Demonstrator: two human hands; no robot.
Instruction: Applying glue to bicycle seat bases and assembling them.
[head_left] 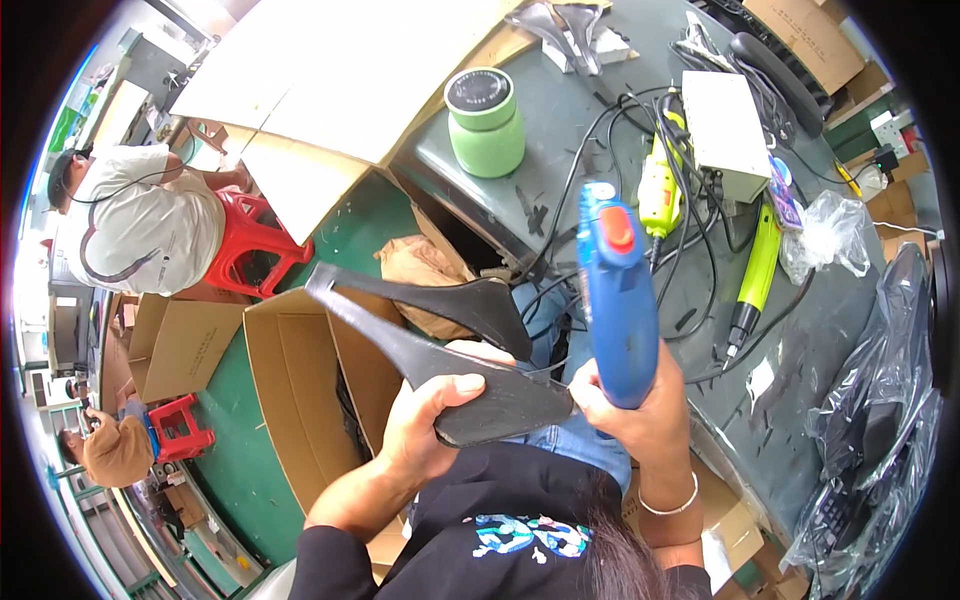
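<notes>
My left hand grips a black bicycle saddle shell by its wide rear end, its narrow nose pointing up and left. My right hand is closed around the handle of a blue hand-held power tool with a red button, held upright right beside the saddle's rear edge. A silver bracelet sits on my right wrist. Both hands are over my lap, just in front of the grey workbench.
On the bench stand a green jar, a yellow-green screwdriver tool, a white box, tangled black cables and more saddles. Open cardboard boxes sit on the green floor at left. Two people sit on red stools at far left.
</notes>
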